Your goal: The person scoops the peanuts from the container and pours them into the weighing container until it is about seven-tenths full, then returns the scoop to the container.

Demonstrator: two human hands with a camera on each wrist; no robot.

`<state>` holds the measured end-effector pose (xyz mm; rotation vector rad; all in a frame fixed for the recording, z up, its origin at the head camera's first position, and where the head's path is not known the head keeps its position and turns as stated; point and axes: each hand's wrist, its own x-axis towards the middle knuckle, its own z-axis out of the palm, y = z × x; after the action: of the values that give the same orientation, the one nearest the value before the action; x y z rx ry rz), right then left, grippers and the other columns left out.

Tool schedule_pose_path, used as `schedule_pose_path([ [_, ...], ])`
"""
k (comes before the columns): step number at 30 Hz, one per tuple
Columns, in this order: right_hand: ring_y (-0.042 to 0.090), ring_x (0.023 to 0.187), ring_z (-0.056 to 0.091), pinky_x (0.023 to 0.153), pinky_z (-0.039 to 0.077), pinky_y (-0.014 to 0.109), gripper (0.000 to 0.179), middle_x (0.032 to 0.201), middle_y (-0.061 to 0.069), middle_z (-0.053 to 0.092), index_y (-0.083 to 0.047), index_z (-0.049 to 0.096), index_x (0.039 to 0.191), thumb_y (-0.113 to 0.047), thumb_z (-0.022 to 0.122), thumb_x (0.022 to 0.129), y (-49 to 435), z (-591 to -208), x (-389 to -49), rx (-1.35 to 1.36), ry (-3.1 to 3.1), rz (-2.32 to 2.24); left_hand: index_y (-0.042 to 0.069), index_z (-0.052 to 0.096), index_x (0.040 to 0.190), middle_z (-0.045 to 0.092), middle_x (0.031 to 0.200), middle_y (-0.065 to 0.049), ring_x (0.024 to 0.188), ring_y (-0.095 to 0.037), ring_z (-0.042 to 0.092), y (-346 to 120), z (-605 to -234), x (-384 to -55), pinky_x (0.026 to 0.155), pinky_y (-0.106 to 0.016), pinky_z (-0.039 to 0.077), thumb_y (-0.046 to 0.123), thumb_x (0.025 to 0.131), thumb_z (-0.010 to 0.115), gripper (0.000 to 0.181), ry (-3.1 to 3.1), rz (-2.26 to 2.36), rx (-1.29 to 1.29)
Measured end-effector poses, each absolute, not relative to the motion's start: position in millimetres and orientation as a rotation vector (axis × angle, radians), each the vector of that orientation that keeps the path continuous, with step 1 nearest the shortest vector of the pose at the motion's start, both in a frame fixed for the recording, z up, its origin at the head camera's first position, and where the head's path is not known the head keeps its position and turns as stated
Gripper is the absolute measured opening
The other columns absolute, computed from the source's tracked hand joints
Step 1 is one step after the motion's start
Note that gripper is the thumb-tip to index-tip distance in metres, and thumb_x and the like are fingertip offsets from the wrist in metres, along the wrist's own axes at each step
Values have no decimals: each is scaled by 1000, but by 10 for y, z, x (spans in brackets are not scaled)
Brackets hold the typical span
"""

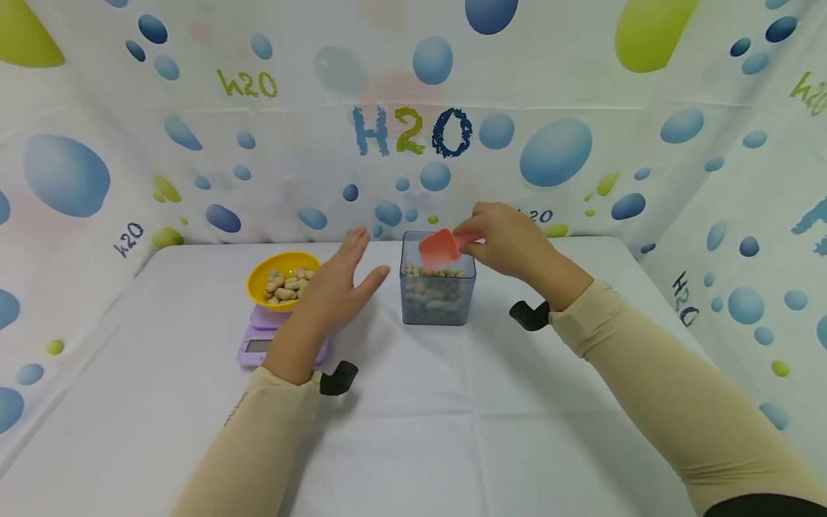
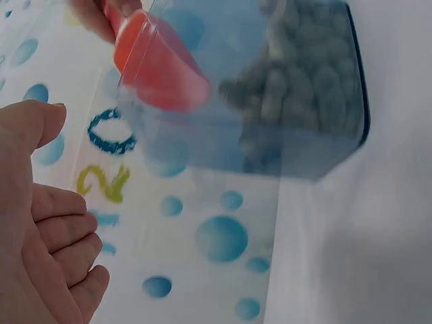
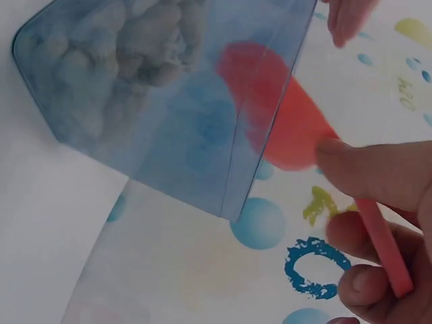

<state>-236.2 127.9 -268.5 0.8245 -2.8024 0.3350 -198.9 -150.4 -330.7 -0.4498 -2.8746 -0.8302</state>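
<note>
My right hand (image 1: 507, 240) grips the handle of a coral-red scoop (image 1: 441, 248), whose bowl dips into the mouth of a clear blue-grey container (image 1: 434, 305). Peanuts (image 3: 84, 74) fill the lower part of that container, below the scoop. In the left wrist view the scoop (image 2: 165, 71) shows through the wall, and no peanuts can be made out in it. My left hand (image 1: 336, 287) hovers between the yellow bowl (image 1: 258, 286) and the container, fingers extended and thumb apart, holding nothing. Several peanuts (image 1: 287, 286) lie in the bowl, partly behind this hand.
Under the yellow bowl stands a purple kitchen scale (image 1: 248, 352) with a small display, partly covered by my left forearm. A white cloth (image 1: 413, 445) covers the table. Behind it hangs a curtain (image 1: 291, 151) printed with blue and green bubbles. Black wrist mounts (image 1: 339, 378) jut from both sleeves.
</note>
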Motion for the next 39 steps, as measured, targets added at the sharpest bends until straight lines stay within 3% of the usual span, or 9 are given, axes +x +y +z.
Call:
schedule_pose_path([
  [8,24,87,57,74,51,37,24,92,-1,71,-25,78,109,-17,76,86,1103,-2841,-2439,931,-2836,-50,19,20,159,16,165,2,152,-21,20,-1182,-3481,-2043,121,-46,25,55,100,44,73,-2858,-953,-552],
  [17,21,95,62,89,55,37,26,101,2,70,-15,76,114,-12,74,88,1125,-2789,-2511,1040,-3043,173,20,23,158,20,164,1,151,-19,22,-1106,-3556,-2072,120,-44,27,53,100,47,71,-2804,-988,-593],
  [25,21,94,63,84,57,37,26,106,5,73,-10,75,113,-18,75,88,1217,-2763,-2572,1059,-3040,427,17,26,157,23,164,1,150,-19,24,-1092,-3534,-2094,120,-44,27,53,99,48,72,-2783,-984,-601],
  [33,19,91,63,89,55,38,23,100,-1,74,-17,77,109,-22,77,86,1078,-2844,-2568,979,-3004,68,18,27,157,24,163,2,150,-18,26,-1107,-3552,-2110,119,-43,29,54,99,48,71,-2778,-990,-554],
  [39,21,93,62,89,54,39,25,103,2,73,-14,76,111,-24,76,88,1119,-2836,-2582,924,-3085,194,19,27,157,23,163,3,150,-18,25,-1097,-3584,-2128,119,-43,29,55,99,48,72,-2797,-1000,-545],
])
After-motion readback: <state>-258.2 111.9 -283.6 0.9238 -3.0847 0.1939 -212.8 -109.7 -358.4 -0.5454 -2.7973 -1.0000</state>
